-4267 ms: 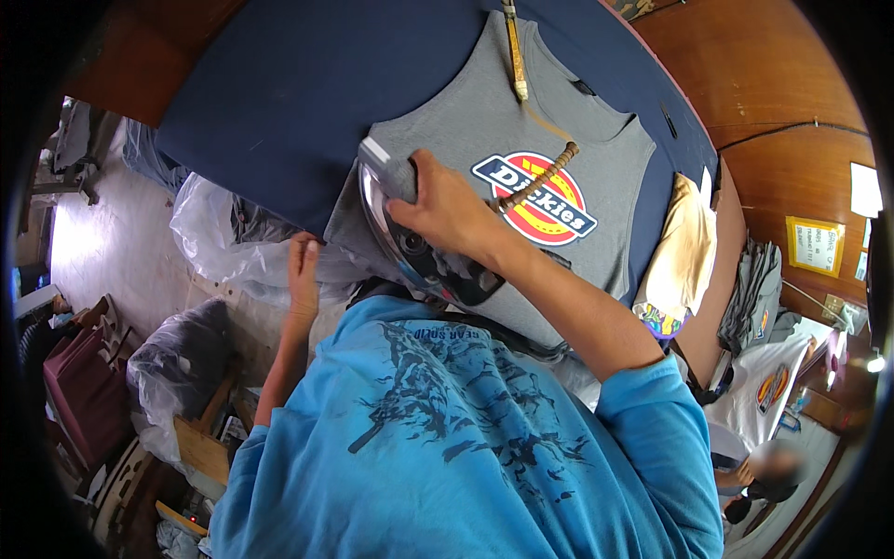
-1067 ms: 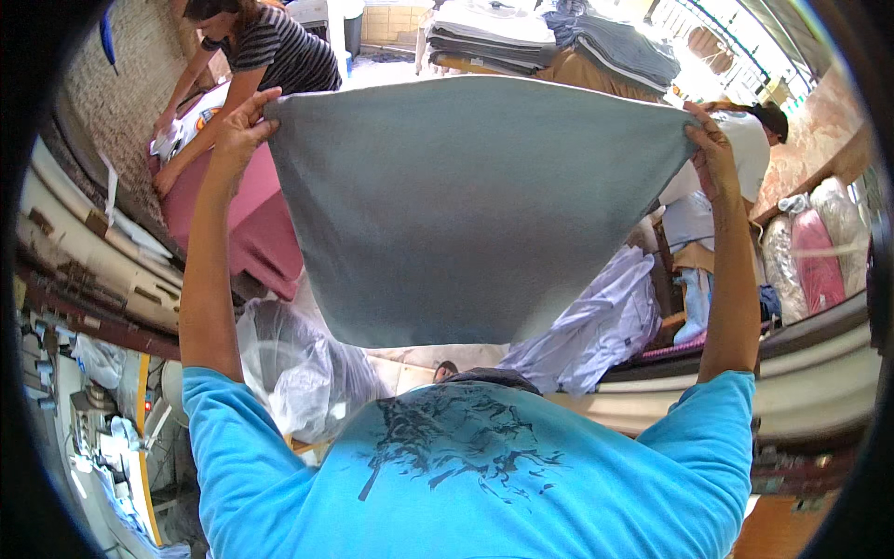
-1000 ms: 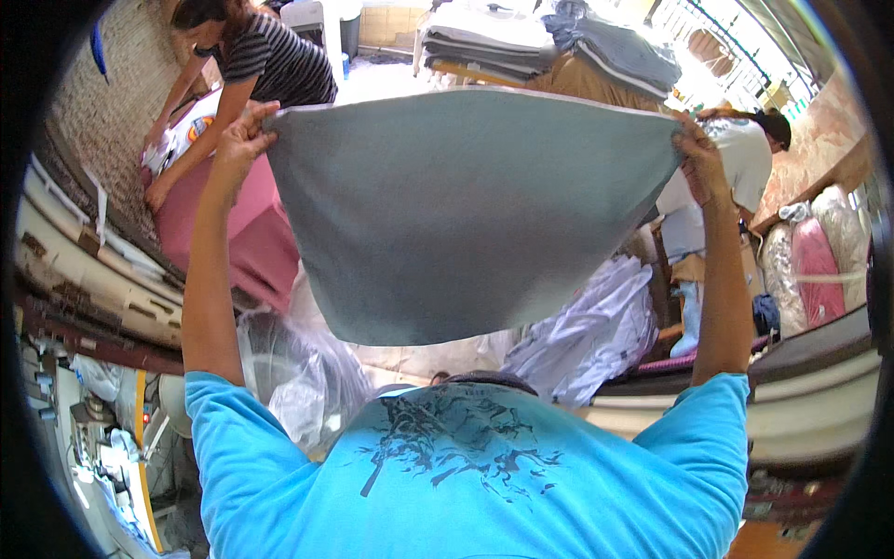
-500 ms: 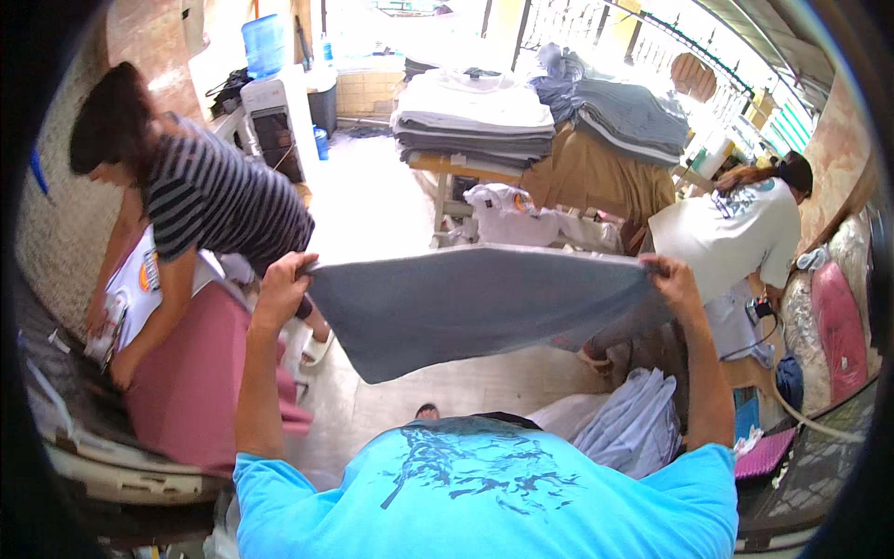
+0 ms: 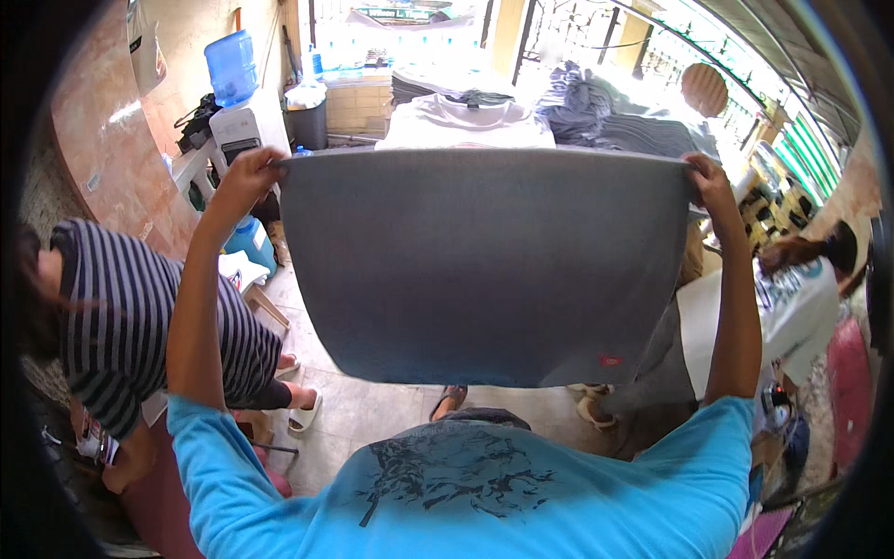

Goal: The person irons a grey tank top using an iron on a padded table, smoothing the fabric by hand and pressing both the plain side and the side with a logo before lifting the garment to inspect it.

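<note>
Stretched between my hands is a dark grey cloth (image 5: pixel 484 265), held up in front of me with its lower edge hanging free. A small red label (image 5: pixel 611 360) shows near its bottom right. My left hand (image 5: pixel 250 175) pinches the upper left corner, fingers closed on it. At the upper right corner, my right hand (image 5: pixel 711 184) grips the same cloth. The top edge is nearly straight and taut. Behind it, a stack with a white shirt (image 5: pixel 466 123) on top is partly hidden.
At the left a person in a striped shirt (image 5: pixel 158 317) bends over. Another person in a white shirt (image 5: pixel 792 312) is at the right. Folded grey garments (image 5: pixel 643 130) are piled at the back right. A water dispenser (image 5: pixel 251 126) with a blue jug (image 5: pixel 231 70) stands back left.
Both hands have risen and spread wider apart, pulling the grey cloth up and flat. Its red label now shows clearly. The view has shifted, and both people appear lower and further outward.
</note>
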Demonstrator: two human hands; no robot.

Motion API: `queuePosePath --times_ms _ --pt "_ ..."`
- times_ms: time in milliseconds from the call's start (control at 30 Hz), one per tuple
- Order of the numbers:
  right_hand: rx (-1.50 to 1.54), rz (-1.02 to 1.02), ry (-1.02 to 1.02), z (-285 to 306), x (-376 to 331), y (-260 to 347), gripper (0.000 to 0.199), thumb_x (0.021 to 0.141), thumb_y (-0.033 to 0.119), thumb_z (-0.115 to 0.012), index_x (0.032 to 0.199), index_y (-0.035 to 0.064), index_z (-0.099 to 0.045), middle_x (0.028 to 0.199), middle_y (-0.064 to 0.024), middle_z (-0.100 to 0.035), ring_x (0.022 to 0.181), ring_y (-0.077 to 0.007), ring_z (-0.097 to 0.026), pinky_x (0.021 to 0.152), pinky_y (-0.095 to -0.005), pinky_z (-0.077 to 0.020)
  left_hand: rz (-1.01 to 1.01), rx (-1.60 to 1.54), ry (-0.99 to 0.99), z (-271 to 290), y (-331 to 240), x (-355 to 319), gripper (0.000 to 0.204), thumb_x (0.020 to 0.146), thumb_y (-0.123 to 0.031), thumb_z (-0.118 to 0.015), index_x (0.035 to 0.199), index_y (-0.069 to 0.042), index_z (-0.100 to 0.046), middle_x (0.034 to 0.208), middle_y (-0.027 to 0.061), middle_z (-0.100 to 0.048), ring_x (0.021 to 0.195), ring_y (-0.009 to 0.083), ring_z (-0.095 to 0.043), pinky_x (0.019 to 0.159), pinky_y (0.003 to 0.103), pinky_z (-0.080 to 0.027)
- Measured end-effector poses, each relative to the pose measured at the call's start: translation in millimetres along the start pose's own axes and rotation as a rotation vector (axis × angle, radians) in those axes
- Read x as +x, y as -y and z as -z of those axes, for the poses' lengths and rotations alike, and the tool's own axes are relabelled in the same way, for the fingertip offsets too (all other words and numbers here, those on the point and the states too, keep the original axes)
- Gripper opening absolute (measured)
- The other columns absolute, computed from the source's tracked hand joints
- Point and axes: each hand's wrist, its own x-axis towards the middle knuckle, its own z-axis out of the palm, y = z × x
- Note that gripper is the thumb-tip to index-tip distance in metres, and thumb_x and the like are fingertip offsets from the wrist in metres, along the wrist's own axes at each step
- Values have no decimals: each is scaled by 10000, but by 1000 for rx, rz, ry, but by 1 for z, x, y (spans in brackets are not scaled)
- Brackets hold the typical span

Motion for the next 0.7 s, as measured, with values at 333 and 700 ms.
queuePosePath --times_ms 333,700 --pt "280 626 -127 -72 345 -58 225 859 57 -515 1067 11 -590 976 -68 -632 919 -145 -602 754 -251 -505 -372 -63 -411 40 87 351 223 844 -179 -559 1023 -65 -627 915 18 -660 773 80 -572 651 227 -437" --pt "413 307 -28 -204 310 -175 150 772 -5 -537 874 46 -635 1050 -63 -620 952 -133 -560 854 -253 -423 -245 121 -436 -128 185 356 207 850 -168 -590 1033 -82 -637 937 69 -653 868 158 -595 769 289 -451"
